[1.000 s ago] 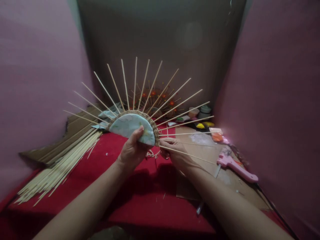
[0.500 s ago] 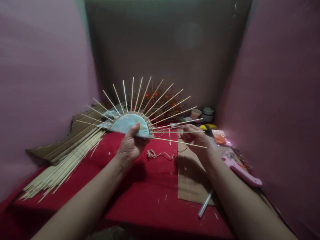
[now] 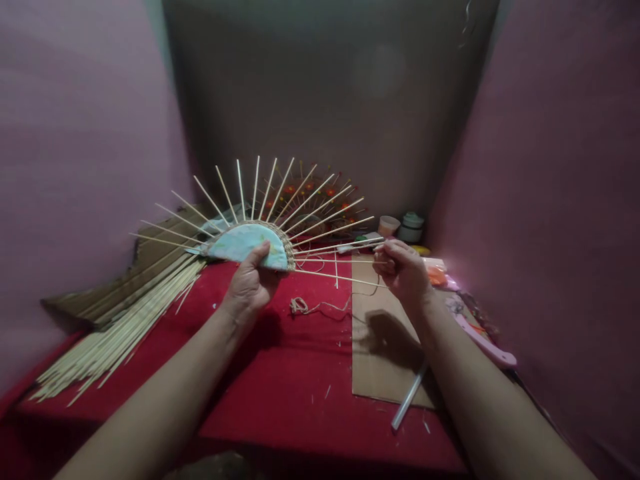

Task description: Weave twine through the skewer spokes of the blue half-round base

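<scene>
My left hand [image 3: 250, 287] grips a half-round piece covered in pale blue cloth [image 3: 233, 241], thumb on top and fingers beneath. Braided twine edges its curve, and thin wooden sticks [image 3: 273, 190] fan out from it. At the right-hand sticks, my right hand [image 3: 404, 270] is closed in a pinch, seemingly on the brown twine [image 3: 299, 306]. That twine rises from a small loose coil on the table to just below the hand. The right fingertips overlap the stick ends, so their exact contact is hidden.
A bundle of sticks [image 3: 130, 327] lies left beside folded cardboard [image 3: 90, 293] on the red tabletop [image 3: 280, 400]. To the right are a flat cardboard sheet [image 3: 370, 373], a clear glue stick [image 3: 409, 397] and a pink glue gun [image 3: 485, 343]. Behind stands a flower-decorated stick piece [image 3: 330, 192].
My right hand has drawn away from the cloth piece towards the stick ends, its fingers now closed tighter. My left hand keeps its hold; the whole view has shifted slightly.
</scene>
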Action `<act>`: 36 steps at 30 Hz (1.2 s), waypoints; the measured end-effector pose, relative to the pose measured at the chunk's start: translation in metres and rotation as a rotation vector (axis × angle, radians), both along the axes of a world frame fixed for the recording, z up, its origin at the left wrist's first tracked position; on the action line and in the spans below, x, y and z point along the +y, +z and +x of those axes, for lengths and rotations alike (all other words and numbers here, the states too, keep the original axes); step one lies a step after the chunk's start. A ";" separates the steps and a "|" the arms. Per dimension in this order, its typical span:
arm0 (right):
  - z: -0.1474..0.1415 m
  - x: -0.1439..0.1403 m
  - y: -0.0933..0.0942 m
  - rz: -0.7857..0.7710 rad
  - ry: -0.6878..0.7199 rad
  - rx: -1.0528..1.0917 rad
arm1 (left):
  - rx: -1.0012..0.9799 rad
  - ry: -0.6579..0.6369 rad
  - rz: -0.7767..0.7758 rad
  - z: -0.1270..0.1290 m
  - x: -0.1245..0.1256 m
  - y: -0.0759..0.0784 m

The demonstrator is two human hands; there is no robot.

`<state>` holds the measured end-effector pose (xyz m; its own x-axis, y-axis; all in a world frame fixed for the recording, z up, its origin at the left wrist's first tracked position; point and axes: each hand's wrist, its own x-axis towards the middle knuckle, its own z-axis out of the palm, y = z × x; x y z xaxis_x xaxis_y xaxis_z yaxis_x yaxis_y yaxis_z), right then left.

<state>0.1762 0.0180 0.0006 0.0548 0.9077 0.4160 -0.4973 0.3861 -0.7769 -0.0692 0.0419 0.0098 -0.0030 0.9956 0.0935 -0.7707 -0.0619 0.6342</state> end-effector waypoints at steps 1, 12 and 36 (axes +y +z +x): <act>0.000 0.000 0.000 0.010 -0.018 -0.002 | 0.000 0.005 -0.001 -0.001 0.001 0.000; 0.005 0.005 -0.007 -0.063 0.002 -0.057 | -0.083 -0.012 0.003 -0.006 0.003 0.003; -0.089 -0.034 -0.022 -0.170 0.252 -0.243 | -0.137 -0.188 -0.022 0.014 -0.018 -0.001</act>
